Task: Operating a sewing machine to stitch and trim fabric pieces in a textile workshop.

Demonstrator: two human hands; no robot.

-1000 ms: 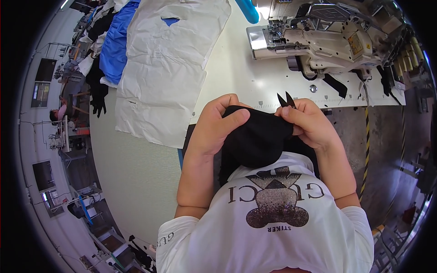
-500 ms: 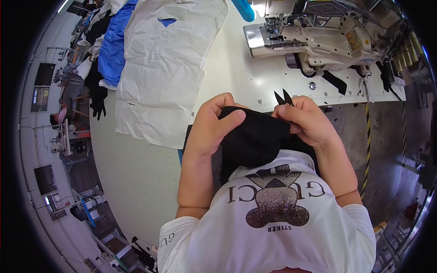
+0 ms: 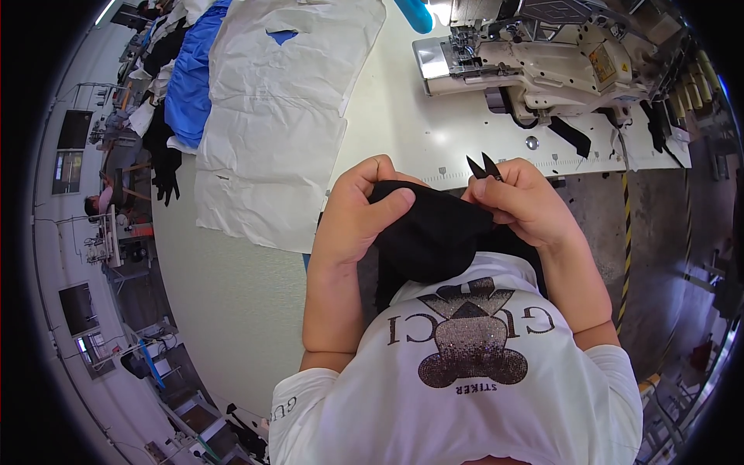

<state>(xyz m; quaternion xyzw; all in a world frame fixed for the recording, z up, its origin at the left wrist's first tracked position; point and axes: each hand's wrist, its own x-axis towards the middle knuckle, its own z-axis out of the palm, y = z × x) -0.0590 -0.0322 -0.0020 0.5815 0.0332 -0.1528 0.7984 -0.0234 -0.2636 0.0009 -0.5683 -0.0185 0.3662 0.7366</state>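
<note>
A piece of black fabric is stretched between my two hands, just in front of my body. My left hand is closed on its left side, thumb lying on top of the cloth. At the right edge, my right hand pinches the fabric between thumb and fingers. That same hand also keeps a pair of small black thread snips, whose two pointed blades stick up apart from each other, away from the cloth. The snips' grip is hidden inside the palm.
Beyond my hands is a white table with a sewing machine at the far right. Large crumpled white paper lies at the left, beside blue fabric and black cloth pieces. Black scraps lie near the machine.
Almost nothing differs. Both hands hold the black fabric in nearly the same place, with only a very slight shift, and the snips stay in the right hand.
</note>
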